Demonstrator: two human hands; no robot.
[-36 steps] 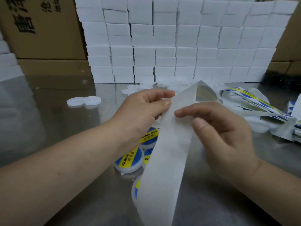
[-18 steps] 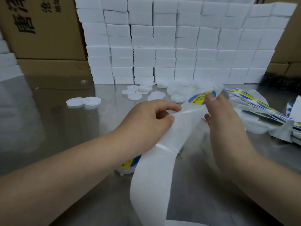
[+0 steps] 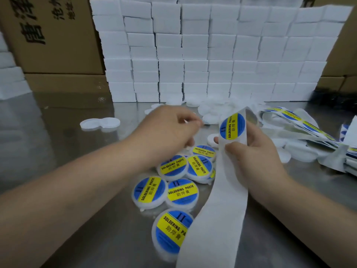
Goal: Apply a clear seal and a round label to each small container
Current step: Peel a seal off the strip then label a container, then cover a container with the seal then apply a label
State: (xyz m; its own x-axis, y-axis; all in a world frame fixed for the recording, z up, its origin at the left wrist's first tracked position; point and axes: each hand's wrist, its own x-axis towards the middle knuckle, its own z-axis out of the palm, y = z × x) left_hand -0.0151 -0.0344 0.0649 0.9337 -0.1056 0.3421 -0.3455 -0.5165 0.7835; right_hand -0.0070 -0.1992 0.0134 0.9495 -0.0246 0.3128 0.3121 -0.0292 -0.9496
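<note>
Steel table (image 3: 67,171), labelled containers (image 3: 182,192), right grip (image 3: 257,151) pinching label strip (image 3: 226,190)

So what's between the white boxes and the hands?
In the head view, a heap of loose white lids lies on the steel table between the stacked white boxes and the left hand and right hand.

The right hand (image 3: 257,153) pinches a long white paper backing strip (image 3: 222,190), its thumb just below a round blue-and-yellow label (image 3: 232,126). The left hand (image 3: 166,130) hovers, its curled fingertips blurred. Beneath its fingers, round white plastic containers (image 3: 179,193) with matching labels lie on a grey metal table (image 3: 58,132).
</note>
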